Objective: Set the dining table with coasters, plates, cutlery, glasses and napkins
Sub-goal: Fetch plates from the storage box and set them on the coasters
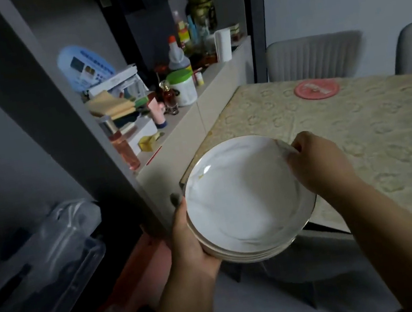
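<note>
Head view: a plate stack is held at lower centre, over the table corner, cupped from below by the left hand; the top rim is pinched by the right hand. Slippage is risked if the top plate is lifted one-handed. Counted: roughly four plates, two coasters at upper right.

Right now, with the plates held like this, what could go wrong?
The stack of plates rests mostly on the left hand, off the table, so it could tip. The right hand pinches only the top plate by its rim, which may slip.
</note>
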Motion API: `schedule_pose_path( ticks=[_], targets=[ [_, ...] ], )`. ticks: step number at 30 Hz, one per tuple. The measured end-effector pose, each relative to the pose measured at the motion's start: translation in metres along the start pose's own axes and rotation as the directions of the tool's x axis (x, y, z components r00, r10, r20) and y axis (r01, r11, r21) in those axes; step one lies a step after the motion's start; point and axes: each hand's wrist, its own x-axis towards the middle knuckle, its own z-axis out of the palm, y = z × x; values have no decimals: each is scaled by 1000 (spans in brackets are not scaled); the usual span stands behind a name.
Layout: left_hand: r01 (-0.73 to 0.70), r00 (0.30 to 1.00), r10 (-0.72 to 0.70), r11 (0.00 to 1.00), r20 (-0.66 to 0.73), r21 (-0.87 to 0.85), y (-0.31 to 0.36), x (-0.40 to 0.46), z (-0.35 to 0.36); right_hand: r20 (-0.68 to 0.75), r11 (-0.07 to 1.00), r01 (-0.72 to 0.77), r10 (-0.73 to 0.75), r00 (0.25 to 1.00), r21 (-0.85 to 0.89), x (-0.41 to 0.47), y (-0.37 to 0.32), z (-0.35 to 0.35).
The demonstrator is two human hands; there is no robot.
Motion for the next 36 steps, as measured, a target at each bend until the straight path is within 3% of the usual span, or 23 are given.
schedule_pose_path(
  ticks=[4, 11, 15, 21, 26, 30, 36],
  targets=[
    [-35, 999, 34, 999, 18, 21, -23, 45, 45, -56, 998, -13, 16, 998, 58, 57, 26, -21],
    [-18, 997, 22, 998, -79, 52, -55, 99, 72, -196, 995, -59, 75, 978, 85, 116, 66, -38],
    [-5, 995, 9, 999, -104, 42, -58, 120, 70, -257, 966, -158, 209, 943, 205, 141, 92, -38],
    [-15, 984, 27, 997, -174, 71, -40, 141, 47, -354, 856, -301, 460, 814, 421, 162, 143, -28],
    [-34, 978, 37, 999, -203, 16, -20, 156, 21, -251, 763, -482, 614, 748, 431, 161, 183, 13],
    [-41, 981, 33, 998, -190, -41, -14, 163, 18, -119, 745, -568, 637, 762, 350, 148, 188, 65],
    [-6, 991, -2, 998, -134, -63, -21, 171, 23, 128, 702, -688, 677, 725, 186, 137, 195, 116]
  ],
)
